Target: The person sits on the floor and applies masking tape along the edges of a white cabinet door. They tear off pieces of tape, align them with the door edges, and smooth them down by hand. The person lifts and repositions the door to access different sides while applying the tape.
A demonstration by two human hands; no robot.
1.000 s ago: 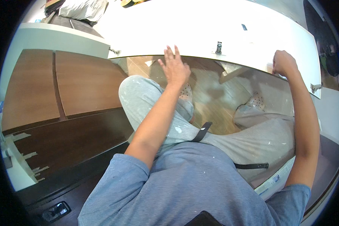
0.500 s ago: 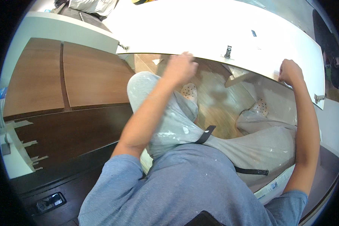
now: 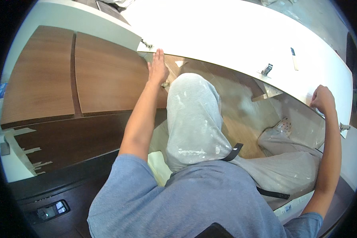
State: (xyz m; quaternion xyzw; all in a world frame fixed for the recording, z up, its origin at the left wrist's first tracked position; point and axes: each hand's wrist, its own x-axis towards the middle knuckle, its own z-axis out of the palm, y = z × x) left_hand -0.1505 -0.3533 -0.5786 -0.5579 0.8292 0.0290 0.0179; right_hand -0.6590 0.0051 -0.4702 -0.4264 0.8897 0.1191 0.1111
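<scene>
A large white door panel (image 3: pixel 210 35) lies across the far side in front of me, with metal hinges along its near edge. My left hand (image 3: pixel 158 71) is at the panel's left end, fingers stretched out and tips at the near edge, beside the left hinge (image 3: pixel 146 43). Near the right end, my right hand (image 3: pixel 323 98) has its fingers curled closed over the same edge; its fingertips are partly hidden. Between the hands sits the middle hinge (image 3: pixel 267 70), its arm raised. A third hinge (image 3: pixel 344 127) is at the right corner.
On the panel lies a slim tool (image 3: pixel 294 59) with a dark blue end. Brown cabinet fronts (image 3: pixel 103 75) stand at the left in a white frame. Under the panel's edge is an angular pale piece (image 3: pixel 267 92) near the wood-look floor (image 3: pixel 242 123). My bent knee rises below the panel.
My left hand has moved left along the panel's edge and its fingers have straightened. My left knee has risen. In view, the panel and right hand now sit farther right and tilted.
</scene>
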